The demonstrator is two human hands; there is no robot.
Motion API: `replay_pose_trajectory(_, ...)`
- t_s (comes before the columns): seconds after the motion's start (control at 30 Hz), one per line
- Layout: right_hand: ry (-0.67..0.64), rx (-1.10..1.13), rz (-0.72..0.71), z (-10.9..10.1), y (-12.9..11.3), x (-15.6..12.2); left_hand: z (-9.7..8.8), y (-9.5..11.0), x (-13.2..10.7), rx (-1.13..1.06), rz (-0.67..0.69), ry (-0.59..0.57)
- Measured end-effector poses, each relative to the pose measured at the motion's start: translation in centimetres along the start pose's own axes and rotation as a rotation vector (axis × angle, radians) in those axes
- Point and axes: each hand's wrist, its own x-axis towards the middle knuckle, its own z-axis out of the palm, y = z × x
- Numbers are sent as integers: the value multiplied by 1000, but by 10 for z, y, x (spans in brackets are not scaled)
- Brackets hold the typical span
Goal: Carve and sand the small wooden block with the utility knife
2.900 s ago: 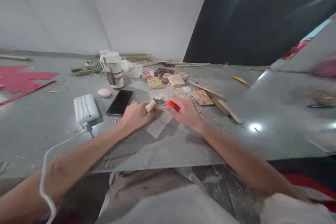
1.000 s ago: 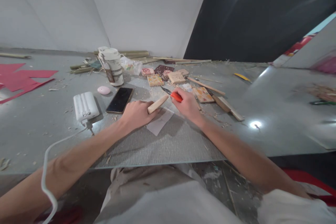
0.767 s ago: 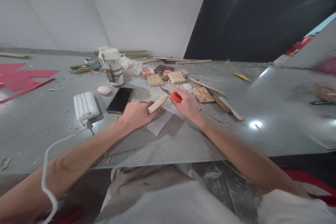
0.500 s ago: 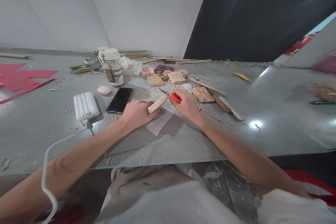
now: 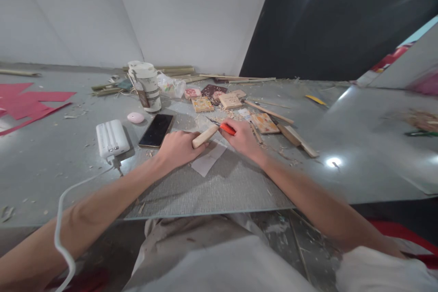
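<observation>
Whittling seems underway; fingers of the left hand (image 5: 179,147) grip the wooden stick (image 5: 204,137) over the worktop (image 5: 212,197), of the right hand (image 5: 242,137) the orange knife (image 5: 228,129) at the stick's far end; another stroke would need steadiness.

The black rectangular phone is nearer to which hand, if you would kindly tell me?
Left. The left hand, holding the pale wooden stick, is just right of the phone; the right hand, gripping the red-handled knife, is farther right.
</observation>
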Motion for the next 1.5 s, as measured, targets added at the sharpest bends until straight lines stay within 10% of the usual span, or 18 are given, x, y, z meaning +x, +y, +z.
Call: replay_pose_trajectory(1.5,-63,10,15,0,2,0,-5,3,1,-23,-101,-57)
